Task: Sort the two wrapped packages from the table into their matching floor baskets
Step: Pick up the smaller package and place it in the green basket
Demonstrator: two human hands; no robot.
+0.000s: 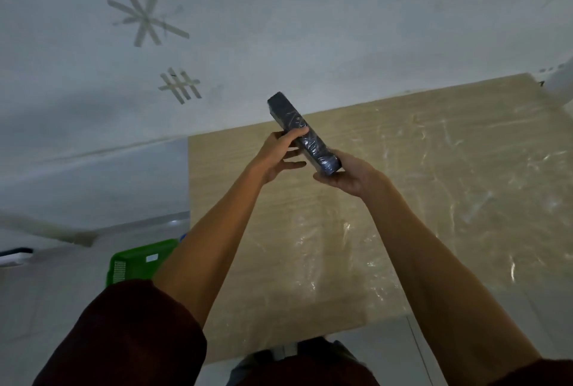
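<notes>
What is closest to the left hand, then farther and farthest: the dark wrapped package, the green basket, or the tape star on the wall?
1. Dark wrapped package: held in the left hand.
2. Green basket: on the floor, lower left.
3. Tape star: up on the wall, upper left.

bare table (434,168) right of hands, green basket (139,261) low left

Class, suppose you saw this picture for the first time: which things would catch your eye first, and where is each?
First, the dark wrapped package, held up at mid-frame above the table by the left hand and the right hand. Next, the tape marks on the wall at upper left. Last, the green basket on the floor at lower left, partly hidden behind the left arm.
</notes>
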